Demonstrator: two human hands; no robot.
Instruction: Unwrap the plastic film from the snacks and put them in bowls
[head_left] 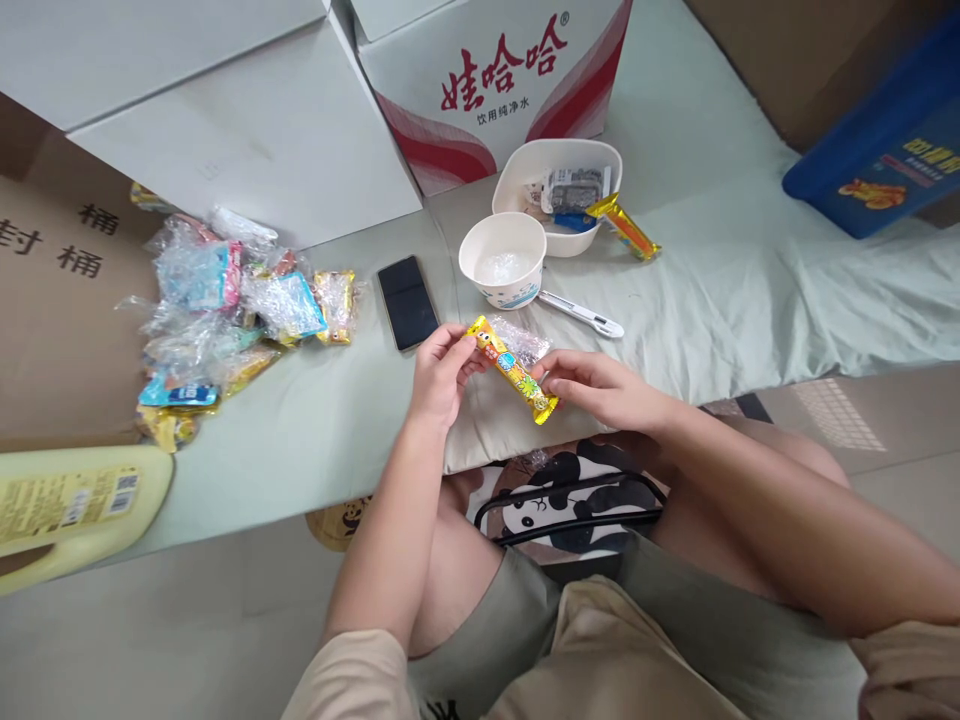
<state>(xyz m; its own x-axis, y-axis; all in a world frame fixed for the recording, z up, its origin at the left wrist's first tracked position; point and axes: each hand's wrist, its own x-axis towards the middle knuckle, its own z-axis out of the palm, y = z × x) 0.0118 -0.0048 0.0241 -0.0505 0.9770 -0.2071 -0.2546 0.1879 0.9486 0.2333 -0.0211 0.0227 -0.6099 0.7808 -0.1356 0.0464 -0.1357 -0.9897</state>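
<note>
A slim yellow wrapped snack bar (510, 368), printed with a cartoon face and green and blue patches, is held slantwise above the front of the cloth-covered surface. My left hand (441, 375) pinches its upper left end between thumb and fingers. At the lower right end, the fingers of my right hand (592, 385) are closed on the wrapper's edge. Crumpled clear plastic (523, 340) lies just behind the bar. Beyond it stand a white paper cup (502, 255) with clear plastic inside and a white utility knife (581, 314).
A white bowl (517, 175) holds small packets, with an orange-yellow wrapped bar (628, 228) beside it. A black phone (407, 302) lies left of the cup. Plastic-wrapped snacks (202, 310) are piled at left. Cartons (510, 90), a yellow jug (82, 500) and a blue container (877, 140) stand around.
</note>
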